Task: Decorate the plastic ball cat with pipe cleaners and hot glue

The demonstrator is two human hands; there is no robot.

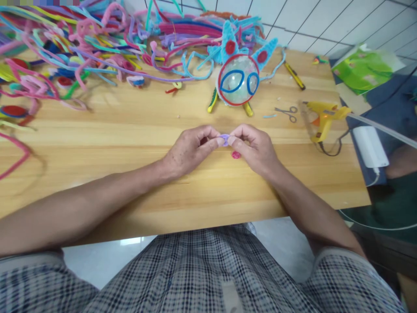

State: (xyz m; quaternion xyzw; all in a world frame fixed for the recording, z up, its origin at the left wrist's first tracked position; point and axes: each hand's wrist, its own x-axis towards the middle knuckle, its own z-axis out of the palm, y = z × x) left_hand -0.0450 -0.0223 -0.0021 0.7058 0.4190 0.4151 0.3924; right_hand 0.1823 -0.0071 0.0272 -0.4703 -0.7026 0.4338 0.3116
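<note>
Between my two hands is a small purple coil of pipe cleaner point(224, 139), pinched at both sides above the table. My left hand point(197, 145) grips its left edge with thumb and forefinger. On the other edge, my right hand point(252, 145) is closed the same way. A small dark pink coil point(236, 154) lies just below the right fingertips. Beyond the hands stands a clear round ball with a red rim point(239, 80), blue eye-shaped loops and fuzzy blue ears with red spots. Pliers with yellow-green handles point(213, 101) lie partly hidden under it.
Many coloured pipe cleaners point(107, 48) are heaped at the back left. To the right lie scissors point(288, 114), a yellow cutter knife point(295, 76) and a yellow glue gun point(325, 117) with its cord. A green packet point(365, 69) and white box point(370, 146) sit beyond the table's right edge.
</note>
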